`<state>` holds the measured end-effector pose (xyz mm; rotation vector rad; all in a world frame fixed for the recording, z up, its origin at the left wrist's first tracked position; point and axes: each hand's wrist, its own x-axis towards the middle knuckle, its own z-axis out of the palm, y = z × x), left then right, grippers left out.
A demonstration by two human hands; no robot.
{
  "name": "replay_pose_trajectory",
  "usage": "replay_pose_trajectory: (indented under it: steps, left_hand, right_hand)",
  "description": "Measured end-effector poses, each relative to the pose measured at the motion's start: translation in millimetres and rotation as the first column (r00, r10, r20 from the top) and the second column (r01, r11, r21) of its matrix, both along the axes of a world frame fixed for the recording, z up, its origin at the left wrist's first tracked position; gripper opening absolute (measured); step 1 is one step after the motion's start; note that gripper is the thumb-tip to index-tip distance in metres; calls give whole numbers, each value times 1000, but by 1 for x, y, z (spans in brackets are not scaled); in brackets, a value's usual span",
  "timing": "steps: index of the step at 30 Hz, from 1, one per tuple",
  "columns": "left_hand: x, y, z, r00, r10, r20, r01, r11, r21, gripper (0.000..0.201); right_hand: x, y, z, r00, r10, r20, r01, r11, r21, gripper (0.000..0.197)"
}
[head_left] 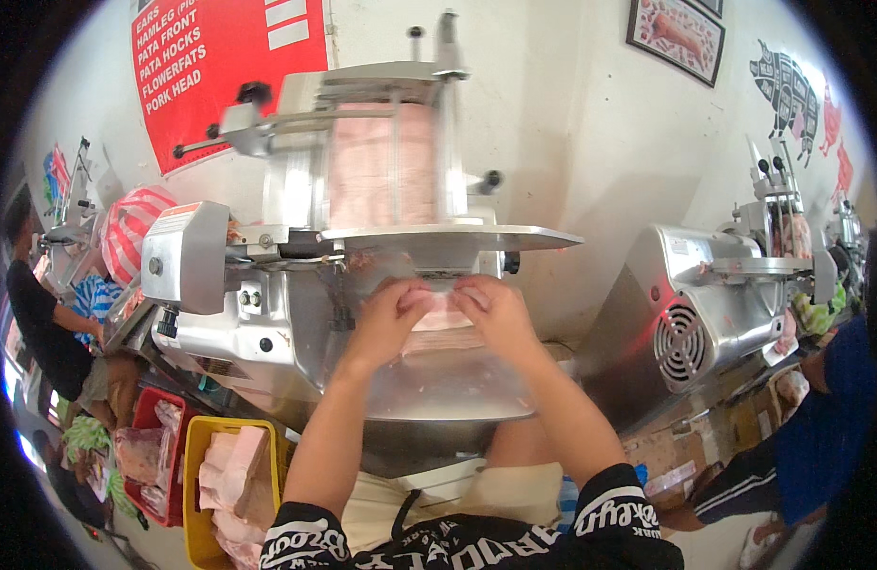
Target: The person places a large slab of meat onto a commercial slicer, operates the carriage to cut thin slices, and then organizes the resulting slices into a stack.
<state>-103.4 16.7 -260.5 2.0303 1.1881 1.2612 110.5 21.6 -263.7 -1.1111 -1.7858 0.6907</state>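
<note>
Currently, a thin slice of pale pink meat (444, 310) is located at the front of the slicer (196, 256), on the near side of its blade (457, 237). The left hand (395, 315) pinches the slice's left end between thumb and fingers; the right hand (497, 312) pinches the right end likewise. A slice stack (440, 341) lies at the slicer's front, just nearer the person. The slicer's carriage holds a meat block (374, 171). A yellow crate (197, 456) containing meat stands front-left of the slicer; a second slicer (638, 313) stands right of it.

Red sign (231, 106) and framed picture (678, 38) up high — yellow crate (195, 503) beside red crate (179, 475).
</note>
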Motion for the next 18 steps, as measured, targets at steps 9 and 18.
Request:
replay_pose_trajectory:
  steps: [9,18]
  left_hand:
    - [-36,40,-1,536,190,823,241,900,-365,18]
    - [-42,81,-8,-67,293,954,681,712,-171,21]
  right_hand:
    - [-2,-7,-8,854,-43,519,-186,906,380,47]
    - [-10,-25,-4,753,-98,651,-197,910,365,60]
